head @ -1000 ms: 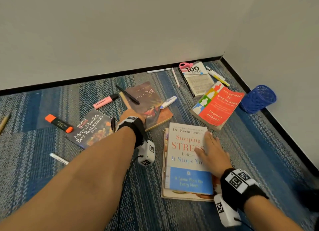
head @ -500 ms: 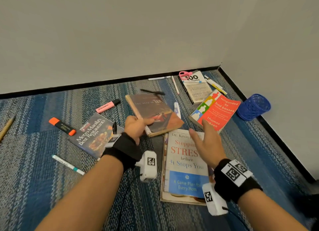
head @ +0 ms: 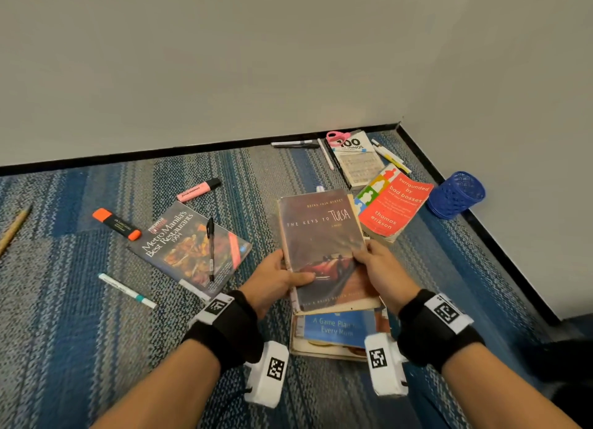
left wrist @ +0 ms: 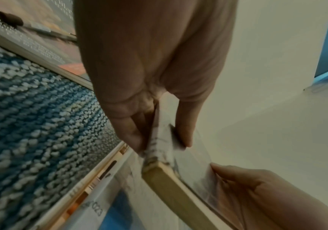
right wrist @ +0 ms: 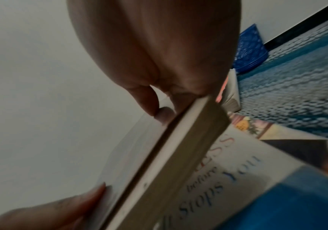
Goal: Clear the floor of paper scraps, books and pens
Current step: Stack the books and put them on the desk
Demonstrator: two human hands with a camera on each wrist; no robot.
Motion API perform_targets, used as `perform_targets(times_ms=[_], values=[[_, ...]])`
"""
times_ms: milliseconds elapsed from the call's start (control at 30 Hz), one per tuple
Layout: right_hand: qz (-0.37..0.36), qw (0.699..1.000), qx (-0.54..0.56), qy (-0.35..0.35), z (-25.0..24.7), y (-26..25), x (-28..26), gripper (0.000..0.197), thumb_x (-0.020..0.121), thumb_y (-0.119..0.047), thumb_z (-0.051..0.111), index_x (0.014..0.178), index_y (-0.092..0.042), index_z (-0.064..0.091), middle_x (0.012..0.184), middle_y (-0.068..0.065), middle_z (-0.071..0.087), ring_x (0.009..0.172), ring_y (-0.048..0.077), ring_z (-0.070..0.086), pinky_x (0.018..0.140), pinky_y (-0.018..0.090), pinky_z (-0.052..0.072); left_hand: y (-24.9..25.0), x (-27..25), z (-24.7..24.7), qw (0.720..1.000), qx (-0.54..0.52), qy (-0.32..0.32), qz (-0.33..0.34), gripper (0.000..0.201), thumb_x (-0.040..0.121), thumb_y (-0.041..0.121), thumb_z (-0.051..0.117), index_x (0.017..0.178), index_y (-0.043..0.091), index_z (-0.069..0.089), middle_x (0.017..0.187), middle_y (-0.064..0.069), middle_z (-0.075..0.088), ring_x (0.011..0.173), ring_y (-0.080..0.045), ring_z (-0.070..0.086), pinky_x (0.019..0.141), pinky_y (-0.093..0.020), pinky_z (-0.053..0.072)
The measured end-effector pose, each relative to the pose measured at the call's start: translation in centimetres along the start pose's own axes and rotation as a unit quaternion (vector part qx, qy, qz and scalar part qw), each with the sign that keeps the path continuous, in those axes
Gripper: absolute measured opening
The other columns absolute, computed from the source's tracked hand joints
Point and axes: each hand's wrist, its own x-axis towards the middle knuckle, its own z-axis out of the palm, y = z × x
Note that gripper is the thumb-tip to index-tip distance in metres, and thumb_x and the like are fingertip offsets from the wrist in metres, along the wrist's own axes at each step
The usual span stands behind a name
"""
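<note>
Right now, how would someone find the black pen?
Look left of the hands at the restaurant guide lying on the blue carpet. The black pen lies on its cover, the only pen resting on a book.

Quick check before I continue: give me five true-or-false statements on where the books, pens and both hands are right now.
1. Both the left hand and right hand hold the Tulsa book. True.
2. A black pen lies on the Metro Manila book. True.
3. The blue mesh cup stands upright. False: it lies on its side by the wall.
4. The orange highlighter rests on the red book. False: it lies on the carpet.
5. The Tulsa book is above the Stress book. True.
</note>
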Motion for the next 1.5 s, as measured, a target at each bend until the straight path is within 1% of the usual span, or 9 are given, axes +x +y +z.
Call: perform_targets(times_ms=[133, 267, 633, 767, 933, 1033, 1100, 1233, 1500], values=[[0.022, 0.995, 0.101, -0.018, -1.0, 2.5, -1.7, 0.023, 0.096, 0.003, 0.041, 0.105, -0.006, 0.059, 0.089, 0.008, 0.072, 0.065, 0.012, 0.071, 0.055, 0.021, 0.055, -0.5, 0.4, 0.5, 0.997, 0.074, 0.02, 0.02, 0.041, 0.082, 0.026, 0.075, 0.111, 0.0, 0.064, 0.108, -0.016, 0.072, 0.092, -0.024, 0.069, 0.089, -0.046, 0.053], [0.035, 0.989, 0.146, -0.007, -1.4, 3.8, -2.3, 0.024, 0.099, -0.014, 0.045, 0.116, -0.008, 0.061, 0.102, 0.009, 0.073, 0.079, 0.017, 0.072, 0.066, 0.025, 0.057, -1.3, 0.5, 1.8, 0.995, 0.081, 0.025, 0.045, 0.029, 0.085, 0.001, 0.069, 0.112, -0.003, 0.062, 0.109, -0.016, 0.071, 0.091, -0.024, 0.069, 0.087, -0.038, 0.056], [-0.201, 0.978, -0.018, 0.046, -4.2, 4.2, -2.8, 0.045, 0.096, -0.016, 0.05, 0.139, -0.021, 0.037, 0.133, -0.015, 0.053, 0.12, -0.006, 0.051, 0.102, 0.018, 0.042, -0.3, 0.6, 3.0, 0.941, 0.221, 0.074, 0.245, 0.029, 0.072, 0.01, 0.082, 0.098, 0.008, 0.069, 0.089, -0.003, 0.075, 0.085, -0.023, 0.07, 0.079, -0.042, 0.058], [-0.174, 0.978, -0.11, 0.029, -4.8, 6.6, -2.3, 0.039, 0.095, -0.04, 0.049, 0.133, -0.041, 0.039, 0.131, -0.026, 0.053, 0.12, -0.006, 0.051, 0.105, 0.034, 0.04, -1.0, 1.0, 2.9, 0.949, 0.222, 0.073, 0.213, 0.022, 0.07, 0.01, 0.084, 0.089, 0.013, 0.074, 0.084, -0.003, 0.076, 0.085, -0.026, 0.071, 0.081, -0.048, 0.057], [-0.205, 0.965, -0.148, 0.065, -5.8, 4.7, -1.8, 0.024, 0.096, -0.026, 0.055, 0.119, -0.023, 0.059, 0.112, -0.008, 0.068, 0.101, 0.005, 0.064, 0.085, 0.027, 0.049, 0.3, 1.4, 2.8, 0.964, 0.204, 0.057, 0.164, 0.031, 0.073, 0.012, 0.082, 0.102, 0.008, 0.071, 0.091, -0.005, 0.076, 0.084, -0.022, 0.073, 0.081, -0.041, 0.059], [-0.091, 0.98, -0.176, 0.016, -5.6, 5.1, -1.4, 0.009, 0.093, -0.024, 0.061, 0.097, -0.02, 0.066, 0.092, -0.001, 0.072, 0.08, 0.011, 0.066, 0.072, 0.034, 0.052, -0.4, 1.0, 2.2, 0.919, 0.368, 0.108, 0.087, 0.029, 0.071, 0.034, 0.084, 0.087, 0.017, 0.067, 0.082, 0.002, 0.069, 0.074, -0.012, 0.064, 0.069, -0.026, 0.051], [-0.022, 0.971, -0.235, 0.024, -4.7, 6.2, -1.0, 0.011, 0.09, -0.024, 0.063, 0.091, -0.016, 0.071, 0.09, 0.005, 0.074, 0.078, 0.018, 0.067, 0.07, 0.035, 0.054, -1.8, 0.7, 1.8, 0.871, 0.465, 0.158, 0.027, 0.05, 0.067, 0.043, 0.084, 0.105, 0.018, 0.066, 0.106, -0.003, 0.067, 0.098, -0.019, 0.062, 0.087, -0.032, 0.051], [0.044, 0.922, -0.36, 0.135, -3.3, 7.8, -1.3, 0.022, 0.086, -0.033, 0.065, 0.093, -0.015, 0.076, 0.087, 0.009, 0.074, 0.081, 0.025, 0.066, 0.071, 0.029, 0.049, -3.3, -0.1, 2.4, 0.891, 0.433, 0.131, 0.036, 0.06, 0.081, 0.032, 0.076, 0.131, 0.008, 0.054, 0.133, -0.009, 0.05, 0.12, -0.024, 0.051, 0.105, -0.034, 0.039], [0.055, 0.892, -0.444, 0.07, -3.0, 6.3, -0.5, 0.036, 0.082, -0.045, 0.066, 0.096, -0.013, 0.073, 0.105, 0.014, 0.07, 0.095, 0.03, 0.065, 0.082, 0.034, 0.051, -2.8, 0.9, 1.9, 0.892, 0.438, 0.109, 0.022, 0.027, 0.081, 0.029, 0.066, 0.1, 0.009, 0.067, 0.108, -0.009, 0.062, 0.101, -0.028, 0.061, 0.092, -0.038, 0.05]])
